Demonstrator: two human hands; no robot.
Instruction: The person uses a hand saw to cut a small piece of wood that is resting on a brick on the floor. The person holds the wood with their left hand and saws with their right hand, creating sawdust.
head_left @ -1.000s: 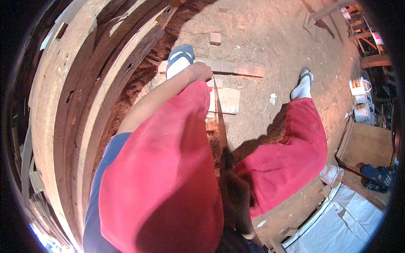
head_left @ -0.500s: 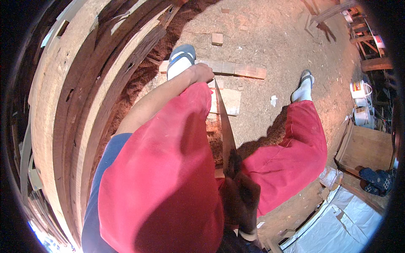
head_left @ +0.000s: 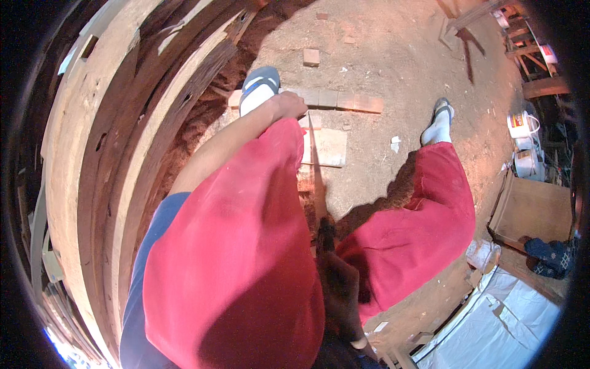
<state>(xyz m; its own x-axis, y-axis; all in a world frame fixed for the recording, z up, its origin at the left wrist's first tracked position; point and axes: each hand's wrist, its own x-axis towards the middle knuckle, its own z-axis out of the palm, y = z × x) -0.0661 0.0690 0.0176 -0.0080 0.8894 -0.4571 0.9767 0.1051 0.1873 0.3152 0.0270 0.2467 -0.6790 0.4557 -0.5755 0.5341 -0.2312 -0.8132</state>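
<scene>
My left hand (head_left: pixel 289 106) is closed beside my raised left leg in red trousers (head_left: pixel 233 246), its fingers by the upper end of a long narrow blade (head_left: pixel 317 178), apparently a saw; what they hold is hidden. My shadowed right hand (head_left: pixel 338 283), low between my legs, is closed on the blade's dark handle (head_left: pixel 326 234). Beyond my left hand lies a row of pale wooden blocks (head_left: pixel 362 103). A flat pale board (head_left: pixel 329 147) lies under the blade. My sandalled left foot (head_left: pixel 258 86) is beside the blocks; my right foot (head_left: pixel 437 126) is farther right.
Long timbers (head_left: pixel 92 154) fill the left side. A loose block (head_left: pixel 311 57) lies on the dirt floor (head_left: pixel 387 74). At the right are white buckets (head_left: pixel 520 125), a brown panel (head_left: pixel 531 206), dark patterned cloth (head_left: pixel 547 258), a white sheet (head_left: pixel 485 326) and wooden framing (head_left: pixel 541 86).
My right hand and the blade's handle shifted slightly right and down, then back left and up. My left hand stays at the blade's far end; the view has shifted slightly.
</scene>
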